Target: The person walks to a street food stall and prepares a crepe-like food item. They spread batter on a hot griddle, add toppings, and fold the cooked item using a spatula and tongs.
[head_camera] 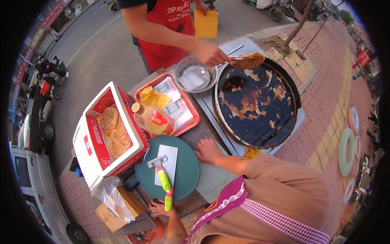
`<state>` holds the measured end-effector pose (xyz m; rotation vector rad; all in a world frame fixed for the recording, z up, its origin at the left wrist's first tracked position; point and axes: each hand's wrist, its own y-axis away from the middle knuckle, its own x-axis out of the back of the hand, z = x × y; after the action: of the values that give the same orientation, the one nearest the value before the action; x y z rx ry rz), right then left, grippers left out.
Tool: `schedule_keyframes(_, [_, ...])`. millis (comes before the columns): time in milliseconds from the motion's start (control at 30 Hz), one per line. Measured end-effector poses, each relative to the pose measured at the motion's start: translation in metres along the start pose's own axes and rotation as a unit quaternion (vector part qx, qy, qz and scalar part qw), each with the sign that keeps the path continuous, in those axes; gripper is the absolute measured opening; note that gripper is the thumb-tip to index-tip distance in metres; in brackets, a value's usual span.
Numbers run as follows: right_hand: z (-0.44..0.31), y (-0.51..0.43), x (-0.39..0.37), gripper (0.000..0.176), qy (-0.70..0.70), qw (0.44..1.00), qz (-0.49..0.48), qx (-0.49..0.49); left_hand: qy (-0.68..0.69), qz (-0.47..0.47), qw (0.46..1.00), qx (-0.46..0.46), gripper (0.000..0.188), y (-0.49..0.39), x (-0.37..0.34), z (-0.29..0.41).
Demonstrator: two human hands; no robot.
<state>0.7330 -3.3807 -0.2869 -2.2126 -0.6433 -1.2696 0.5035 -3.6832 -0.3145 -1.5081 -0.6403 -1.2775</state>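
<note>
My right hand (208, 150) lies palm down on the counter, fingers apart, between a round green board or lid (189, 170) and a large round black griddle (259, 122). My left hand (161, 208) rests at the counter's near edge, just below the green board, with nothing seen in it; the handle end of a scraper (164, 180) partly overlaps it. That scraper, its handle wrapped in bright green, lies across a white paper sheet (164, 152) on the board. Across the counter, a person in a red apron holds a browned flatbread (251, 60) with tongs above the griddle, and a yellow paper bag (206, 24).
A foam box (79, 137) with flatbreads stands left of the board. Behind are an orange tray (195, 122) with printed paper bags, a yellow cloth and a plastic bottle (154, 118), and a wire-racked bowl (179, 65). Cardboard and plastic (117, 201) lie lower left.
</note>
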Motion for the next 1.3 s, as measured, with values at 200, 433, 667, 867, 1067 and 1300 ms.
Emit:
schedule_keyframes(200, [-0.003,-0.001,0.003,0.03,0.011,1.0,-0.026,0.015,0.006,0.04,0.999,0.03,0.047,0.005,-0.022,-0.011])
schedule_keyframes(433, [-0.04,0.032,-0.026,0.027,0.034,0.999,-0.012,0.025,-0.049,-0.086,0.99,0.097,0.049,0.025,0.001,-0.07])
schedule_keyframes(667, [-0.056,0.067,-0.033,0.021,0.087,0.995,-0.025,0.042,0.037,-0.022,0.998,0.048,0.054,0.049,0.003,-0.093])
schedule_keyframes(867, [-0.042,0.076,-0.02,0.024,0.119,0.993,-0.024,0.005,0.071,-0.031,0.997,0.026,0.053,0.037,0.002,-0.073])
schedule_keyframes(1067, [-0.049,0.08,-0.026,0.025,0.127,0.991,-0.016,0.024,0.073,-0.027,0.996,0.035,0.053,0.042,0.006,-0.082])
schedule_keyframes(1300, [-0.045,0.073,-0.028,0.022,0.109,0.994,-0.01,0.024,0.073,-0.037,0.996,0.033,0.052,0.034,-0.002,-0.077])
